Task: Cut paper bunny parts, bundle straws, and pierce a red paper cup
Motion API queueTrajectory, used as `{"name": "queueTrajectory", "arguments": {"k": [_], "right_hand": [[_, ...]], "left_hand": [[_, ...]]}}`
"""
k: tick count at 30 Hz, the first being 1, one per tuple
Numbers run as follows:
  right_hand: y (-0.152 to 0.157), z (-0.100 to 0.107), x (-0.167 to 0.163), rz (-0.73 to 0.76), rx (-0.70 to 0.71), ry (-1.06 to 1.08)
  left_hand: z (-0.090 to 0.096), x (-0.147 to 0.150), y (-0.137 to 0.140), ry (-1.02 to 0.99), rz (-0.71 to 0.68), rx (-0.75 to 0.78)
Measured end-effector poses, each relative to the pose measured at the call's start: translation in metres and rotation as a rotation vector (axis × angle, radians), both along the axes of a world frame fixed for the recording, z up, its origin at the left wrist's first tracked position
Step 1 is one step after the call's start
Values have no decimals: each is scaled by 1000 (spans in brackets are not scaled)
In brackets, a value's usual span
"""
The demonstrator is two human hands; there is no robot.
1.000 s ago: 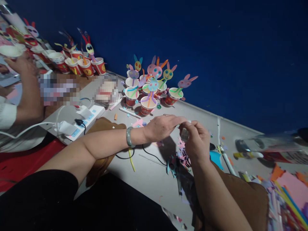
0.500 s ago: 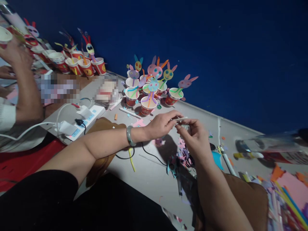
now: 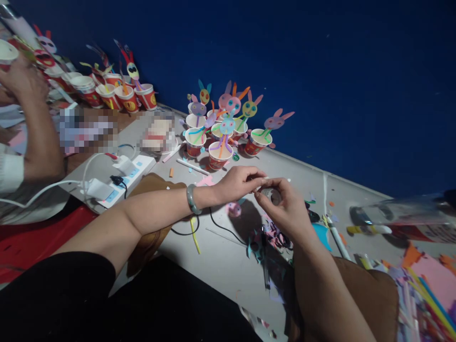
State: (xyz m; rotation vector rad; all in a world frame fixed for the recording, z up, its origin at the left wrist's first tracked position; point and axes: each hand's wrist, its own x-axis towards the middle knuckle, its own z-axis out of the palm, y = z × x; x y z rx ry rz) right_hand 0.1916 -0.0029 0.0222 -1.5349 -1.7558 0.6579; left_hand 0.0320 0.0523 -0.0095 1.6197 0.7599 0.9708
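Observation:
A small roll of clear tape (image 3: 273,195) is in my right hand (image 3: 288,209), gripped between thumb and fingers with its round opening showing. My left hand (image 3: 239,183), a green bangle (image 3: 193,199) on its wrist, pinches at the roll's near-left edge. Its fingertips meet those of my right hand, and the bit of tape between them is mostly hidden. Under the hands a pink paper rabbit face (image 3: 234,209) lies on the table (image 3: 221,266). Scissors-like black handles and paper scraps (image 3: 274,235) are partly covered by my right hand. A black pen (image 3: 265,266) lies close by.
Paper cups with rabbit figures (image 3: 221,156) stand along the blue wall. At left are a power strip (image 3: 137,175), more red cups (image 3: 126,99) and a co-worker's arm (image 3: 39,118). A plastic bottle (image 3: 399,218) and colored straws (image 3: 427,294) lie at right.
The roll of tape has turned from edge-on to showing its round opening. My fingertips have drawn together, and my right hand has shifted slightly left and down.

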Motion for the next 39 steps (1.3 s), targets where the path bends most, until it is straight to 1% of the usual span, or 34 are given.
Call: {"name": "queueTrajectory", "arguments": {"k": [5,9,18,23,28,35,39], "right_hand": [[-3,1,-4,-25,-10,30],[-5,3,-7,-41,-11,44],[-10,8,-8,-76,14,-98],[-11,8,-8,-61,55,-135],[-10,9,-5,-69,126,-215],[-9,16,8,-85,94,-324],[-6,16,13,-57,97,-316]], "left_hand": [[3,1,-3,-23,47,41],[4,3,-6,-53,85,37],[1,7,-7,-82,153,70],[-2,10,-7,-140,152,12],[-1,9,-6,-206,105,-85],[1,8,-2,-264,110,-162],[0,8,0,-308,69,-243]]}}
